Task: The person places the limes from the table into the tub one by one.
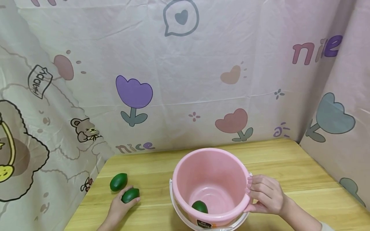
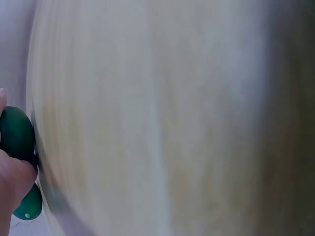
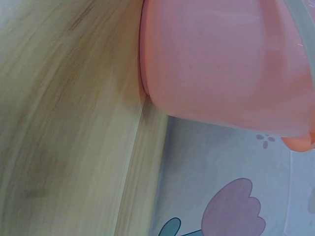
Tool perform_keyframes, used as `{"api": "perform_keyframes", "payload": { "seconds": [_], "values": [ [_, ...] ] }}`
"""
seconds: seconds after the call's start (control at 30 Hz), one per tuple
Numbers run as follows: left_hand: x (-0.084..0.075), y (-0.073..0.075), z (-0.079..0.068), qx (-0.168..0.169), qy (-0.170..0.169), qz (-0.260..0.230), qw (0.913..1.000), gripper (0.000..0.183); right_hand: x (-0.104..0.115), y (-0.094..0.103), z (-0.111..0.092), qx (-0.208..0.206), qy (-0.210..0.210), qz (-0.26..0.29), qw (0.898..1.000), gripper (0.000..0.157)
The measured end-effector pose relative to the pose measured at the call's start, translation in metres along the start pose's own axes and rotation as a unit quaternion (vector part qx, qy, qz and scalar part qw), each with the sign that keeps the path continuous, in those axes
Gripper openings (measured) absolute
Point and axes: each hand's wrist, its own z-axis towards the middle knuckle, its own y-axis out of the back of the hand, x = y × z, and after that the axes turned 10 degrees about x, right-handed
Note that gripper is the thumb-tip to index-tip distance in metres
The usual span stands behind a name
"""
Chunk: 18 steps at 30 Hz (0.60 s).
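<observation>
On the left of the table, my left hand [image 1: 118, 207] grips a dark green oval fruit [image 1: 131, 195], with the thumb on its near side and fingers behind it. The left wrist view shows this held fruit [image 2: 17, 132] at its left edge. A second green fruit [image 1: 118, 182] lies just beyond the hand. My right hand [image 1: 267, 195] grips the right rim of a pink bucket [image 1: 211, 154], fingertips over the edge and thumb outside. Inside the bucket, a third green fruit [image 1: 200, 206] rests near the front wall, partly hidden by the rim. The right wrist view shows the bucket's side [image 3: 221, 64].
The bucket's white handle [image 1: 180, 216] hangs down at its front. The bucket stands upright on a wooden table [image 1: 156, 179]. Patterned cloth [image 1: 185, 70] hangs behind the table and along both sides.
</observation>
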Motion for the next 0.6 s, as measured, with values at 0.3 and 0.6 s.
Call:
{"api": "perform_keyframes", "payload": {
  "seconds": [0.3, 0.6],
  "values": [
    [-0.004, -0.005, -0.002, 0.0, -0.01, 0.011, 0.9999, 0.07, 0.0, 0.0, 0.0, -0.001, 0.0, 0.001, 1.0, 0.045],
    [-0.011, -0.015, -0.004, -0.001, -0.025, 0.0, 0.9997, 0.069, 0.0, 0.0, -0.001, -0.003, -0.003, -0.002, 1.0, 0.046]
  ]
}}
